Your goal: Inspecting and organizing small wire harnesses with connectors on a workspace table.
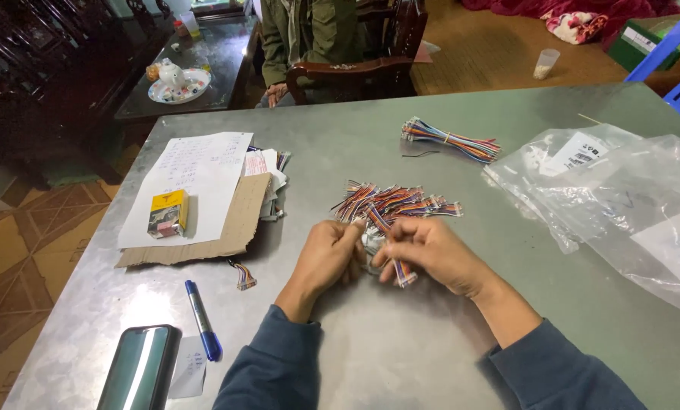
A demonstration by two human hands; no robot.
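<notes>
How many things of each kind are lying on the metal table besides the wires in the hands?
Wire bundles or piles: 3 (tied bundle, loose pile, small piece)
Pens: 1
Phones: 1
Small yellow boxes: 1
Clear plastic bags: 1
Cardboard sheets: 1
Total: 8

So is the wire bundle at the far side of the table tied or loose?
Tied: the far wire bundle is cinched by a band around its middle, its ends fanning out on the table.
</notes>
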